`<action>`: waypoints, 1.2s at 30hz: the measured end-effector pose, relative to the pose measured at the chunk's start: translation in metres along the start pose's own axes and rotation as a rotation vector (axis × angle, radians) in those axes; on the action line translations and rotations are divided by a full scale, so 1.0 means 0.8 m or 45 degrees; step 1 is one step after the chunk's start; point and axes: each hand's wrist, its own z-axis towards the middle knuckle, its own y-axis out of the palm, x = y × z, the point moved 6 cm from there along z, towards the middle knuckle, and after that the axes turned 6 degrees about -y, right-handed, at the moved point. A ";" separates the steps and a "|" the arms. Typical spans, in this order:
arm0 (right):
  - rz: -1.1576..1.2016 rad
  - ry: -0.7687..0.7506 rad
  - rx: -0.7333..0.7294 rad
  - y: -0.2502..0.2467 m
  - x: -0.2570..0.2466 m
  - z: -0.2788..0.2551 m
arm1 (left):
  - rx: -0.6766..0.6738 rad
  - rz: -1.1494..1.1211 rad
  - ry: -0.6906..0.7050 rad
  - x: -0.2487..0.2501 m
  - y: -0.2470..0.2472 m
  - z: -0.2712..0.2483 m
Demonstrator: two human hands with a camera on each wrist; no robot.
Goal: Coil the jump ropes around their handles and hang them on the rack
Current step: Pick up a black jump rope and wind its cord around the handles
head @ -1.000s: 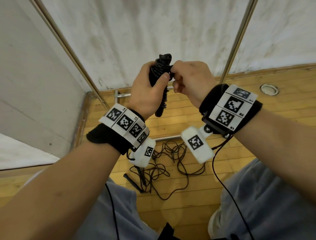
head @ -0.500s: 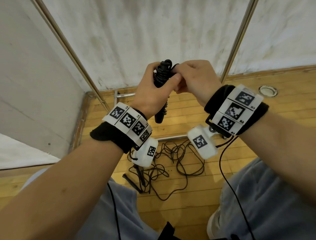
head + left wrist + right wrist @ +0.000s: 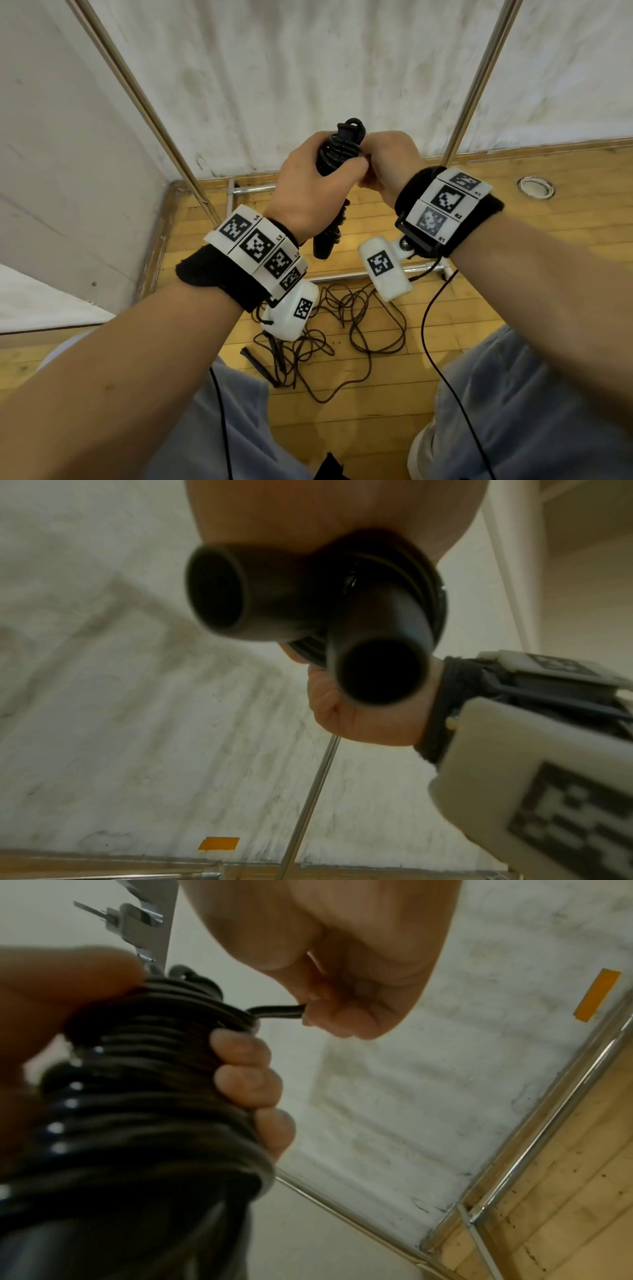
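Note:
A black jump rope [image 3: 337, 150] is wound in tight coils around its two black handles [image 3: 373, 666], held upright at chest height. My left hand [image 3: 308, 192] grips the coiled bundle [image 3: 154, 1096], fingers wrapped round the coils. My right hand [image 3: 387, 161] sits close beside it on the right and pinches a short loop of the rope [image 3: 277, 1012] that sticks out near the top of the coil. Another black jump rope [image 3: 342, 329] lies loose and tangled on the wooden floor below my wrists.
Two slanted metal rack poles [image 3: 144, 113] [image 3: 479, 82] rise against the white wall, with base bars [image 3: 359, 274] on the wooden floor. Rack hooks [image 3: 137, 915] show overhead in the right wrist view. A round metal floor fitting [image 3: 536, 186] lies at right. My knees fill the bottom.
Both hands shifted slightly right with the bundle. My right hand closed in against the left and now pinches the rope loop at the coil's top.

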 end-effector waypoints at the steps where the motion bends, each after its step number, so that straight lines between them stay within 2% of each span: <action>1: -0.008 0.002 0.002 0.002 -0.001 0.002 | -0.012 -0.024 -0.003 -0.001 -0.001 0.001; 5: -0.045 -0.069 -0.002 0.009 -0.009 0.002 | -0.054 -0.106 -0.090 -0.013 -0.008 0.010; 8: 0.103 -0.165 0.071 0.008 -0.020 -0.004 | -0.035 -0.029 -0.158 -0.026 -0.019 0.020; 12: 0.141 -0.243 0.041 0.014 -0.030 -0.018 | -0.105 -0.096 -0.179 -0.031 -0.016 0.025; 15: 0.072 -0.282 0.048 0.013 -0.035 -0.023 | 0.014 -0.063 -0.091 -0.025 -0.014 0.024; 19: -0.006 -0.294 0.066 0.005 -0.035 -0.021 | 0.116 -0.099 -0.151 -0.028 -0.016 0.028; 27: -0.061 -0.165 0.051 -0.008 -0.016 -0.007 | -0.051 -0.133 -0.220 -0.035 -0.008 0.027; 31: -0.218 -0.127 -0.009 -0.009 -0.007 0.002 | -0.142 -0.108 -0.255 -0.041 -0.005 0.023; 36: -0.100 -0.158 0.043 -0.002 -0.002 -0.003 | -0.199 -0.079 -0.307 -0.047 -0.008 0.021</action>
